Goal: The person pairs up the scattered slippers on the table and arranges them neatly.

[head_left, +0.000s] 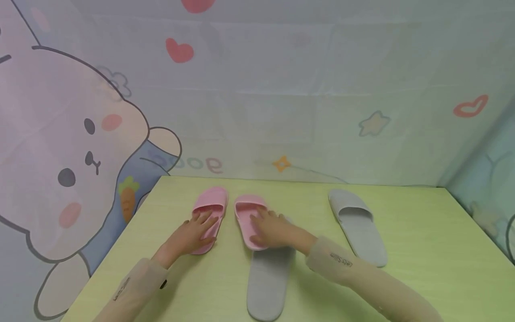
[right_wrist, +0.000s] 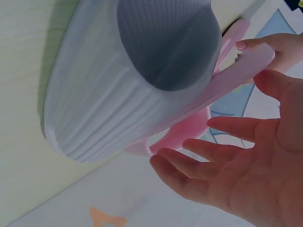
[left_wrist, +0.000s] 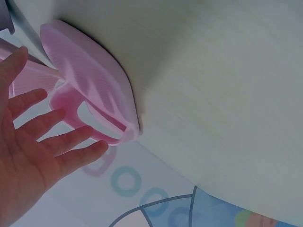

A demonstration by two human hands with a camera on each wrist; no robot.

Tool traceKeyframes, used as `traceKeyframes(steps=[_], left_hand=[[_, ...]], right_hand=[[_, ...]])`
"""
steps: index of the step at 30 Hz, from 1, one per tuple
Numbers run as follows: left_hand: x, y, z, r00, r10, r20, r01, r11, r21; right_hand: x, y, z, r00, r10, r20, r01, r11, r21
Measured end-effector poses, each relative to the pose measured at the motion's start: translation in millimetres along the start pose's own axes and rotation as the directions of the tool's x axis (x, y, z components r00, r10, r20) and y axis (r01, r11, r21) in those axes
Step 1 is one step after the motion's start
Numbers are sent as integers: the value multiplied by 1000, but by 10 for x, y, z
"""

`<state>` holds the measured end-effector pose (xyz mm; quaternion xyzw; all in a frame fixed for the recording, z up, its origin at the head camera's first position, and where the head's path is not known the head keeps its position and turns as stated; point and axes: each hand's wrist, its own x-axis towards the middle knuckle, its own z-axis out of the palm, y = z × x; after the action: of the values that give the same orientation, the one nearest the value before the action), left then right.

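Two pink slippers lie side by side toward the back of the table. Over the left pink slipper, my left hand hovers with its fingers spread; the left wrist view shows nothing in its palm. My right hand reaches across the right pink slipper, fingers apart and fairly straight. In the right wrist view its thumb is right at that slipper's heel. A grey slipper extends toward the front from beneath the right hand, its strap part mostly hidden in the head view.
Another grey slipper lies slanted on the right side of the pale green table. A patterned cloth backdrop rises behind the table's back edge. Some dark cord shows at the far right.
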<state>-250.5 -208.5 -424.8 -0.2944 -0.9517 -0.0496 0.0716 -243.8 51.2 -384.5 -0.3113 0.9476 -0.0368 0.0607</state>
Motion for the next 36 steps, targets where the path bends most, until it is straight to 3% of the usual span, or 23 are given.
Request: traceKeyframes(steps=[8,16,36], left_hand=[[-61,61,3,1000,28,-8,-28,999,34],[-126,113,-21,998,53,-17,-52,998,42],[-355,121,-41,995,84,-48,-80,993,83]], right_hand=[[-117,30,17,991,-103,-81,105,994,23],[-187,13,35,972,-174,-160,174,985,-14],[-297,-4,141,943,-249,-223,234,968,-88]])
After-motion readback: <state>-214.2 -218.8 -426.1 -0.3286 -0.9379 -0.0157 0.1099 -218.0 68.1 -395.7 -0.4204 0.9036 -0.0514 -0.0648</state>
